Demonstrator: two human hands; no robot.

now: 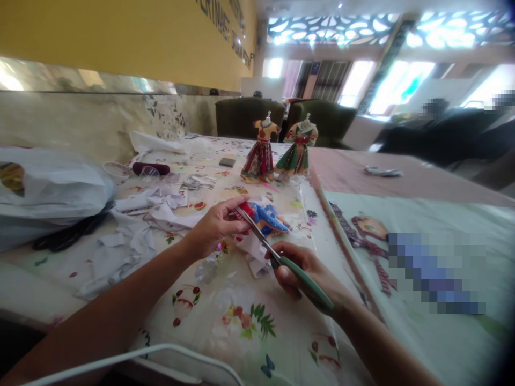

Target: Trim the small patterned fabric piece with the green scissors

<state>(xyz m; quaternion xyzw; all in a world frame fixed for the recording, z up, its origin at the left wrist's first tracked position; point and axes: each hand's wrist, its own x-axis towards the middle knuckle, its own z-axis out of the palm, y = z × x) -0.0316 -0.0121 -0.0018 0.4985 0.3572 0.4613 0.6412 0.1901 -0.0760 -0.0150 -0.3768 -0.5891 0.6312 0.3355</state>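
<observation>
My left hand (225, 220) pinches a small piece of red and blue patterned fabric (263, 215) that looks like a miniature garment. Its blue part hangs out to the right, over the table. In my right hand (300, 265) is a pair of scissors (308, 284) with green handles. The blades reach up and left, lying against the red part near my left fingertips. Whether the blades have cut into the cloth I cannot tell. White scraps (257, 254) lie on the flowered tablecloth (209, 316) just below the fabric.
Two small dressed figures, one in a red skirt (259, 158) and one in a green skirt (295, 155), stand at the back. White paper scraps (132, 236) and a white bag (60, 187) lie left. Patterned fabric strips (378, 257) lie right. A white cable (169, 347) crosses the front.
</observation>
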